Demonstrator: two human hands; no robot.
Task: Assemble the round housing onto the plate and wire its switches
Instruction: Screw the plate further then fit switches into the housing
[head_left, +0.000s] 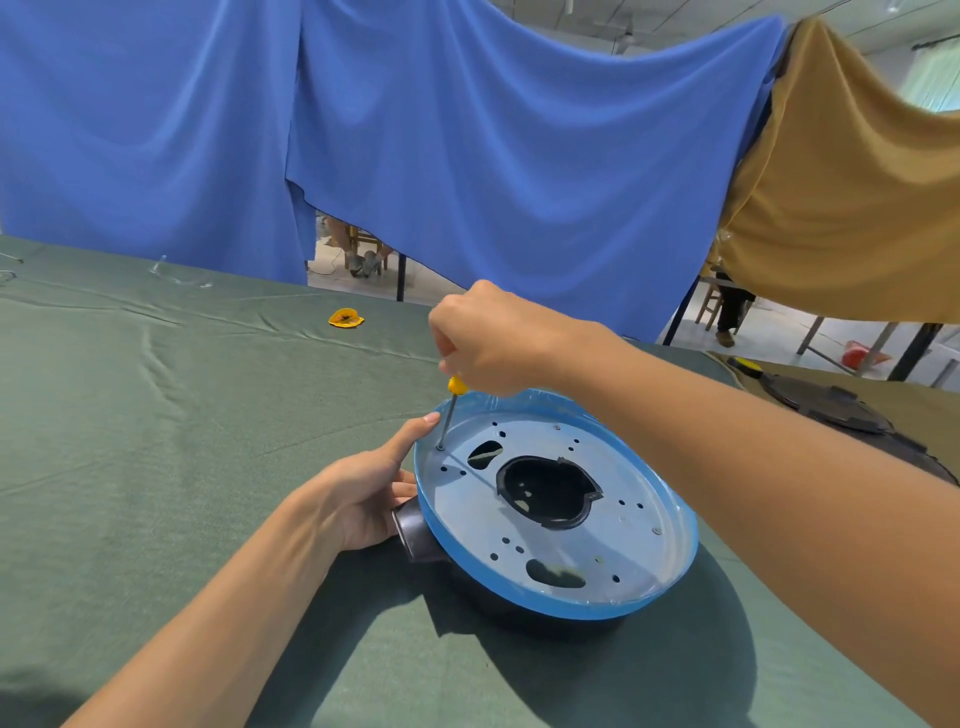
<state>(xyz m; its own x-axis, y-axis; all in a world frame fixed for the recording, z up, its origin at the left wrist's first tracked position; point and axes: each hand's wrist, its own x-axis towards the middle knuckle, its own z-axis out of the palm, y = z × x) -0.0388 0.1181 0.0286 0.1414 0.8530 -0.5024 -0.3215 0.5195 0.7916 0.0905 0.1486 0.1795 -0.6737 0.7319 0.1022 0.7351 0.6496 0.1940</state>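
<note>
A round plate (628, 551) with a blue rim and many holes lies on top of a dark round housing (415, 535), whose stubby spout sticks out at the left. My right hand (493, 338) grips a yellow-handled screwdriver (451, 410) held nearly upright, its tip in a hole near the plate's far left edge. My left hand (363, 493) rests against the plate's left rim, index finger stretched up beside the screwdriver shaft, the other fingers by the spout. A black ring shows through the plate's big centre hole.
The work lies on a table under green cloth (156, 441). A small yellow dish (345, 318) sits further back. Dark round parts (831, 405) lie at the right. Blue and tan curtains hang behind the table.
</note>
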